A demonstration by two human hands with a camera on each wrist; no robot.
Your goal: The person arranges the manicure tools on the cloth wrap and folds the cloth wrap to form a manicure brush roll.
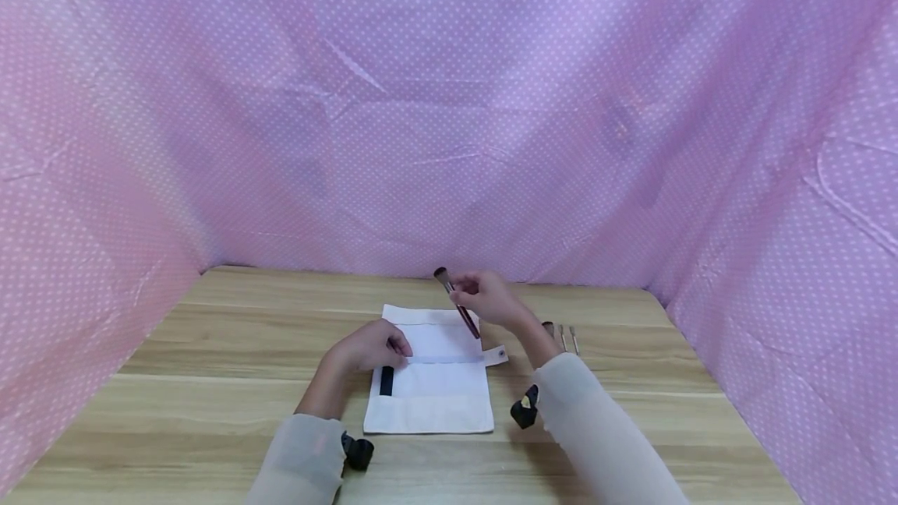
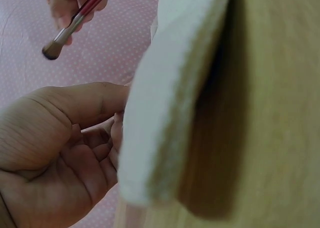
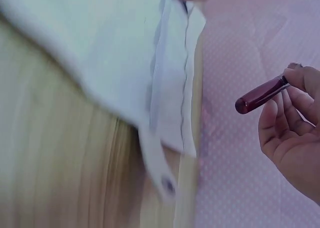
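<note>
A white fabric brush roll (image 1: 442,380) lies unfolded on the table, with a pocket band along its near end and a strip across its middle. At its left side my left hand (image 1: 368,345) pinches the fabric between thumb and fingers, by the middle strip. My right hand (image 1: 491,301) holds a makeup brush (image 1: 466,318) above the far right part of the roll. The brush has a dark red handle (image 3: 260,96), a silver ferrule and dark bristles; it tilts with the bristles up and the handle end down toward the roll.
A tab with a metal snap (image 1: 496,354) sticks out from the roll's right side, and a black strip (image 1: 387,381) lies along its left. Several more brushes (image 1: 563,338) rest on the wooden table (image 1: 210,380), partly behind my right forearm. Pink dotted cloth (image 1: 449,139) surrounds the table.
</note>
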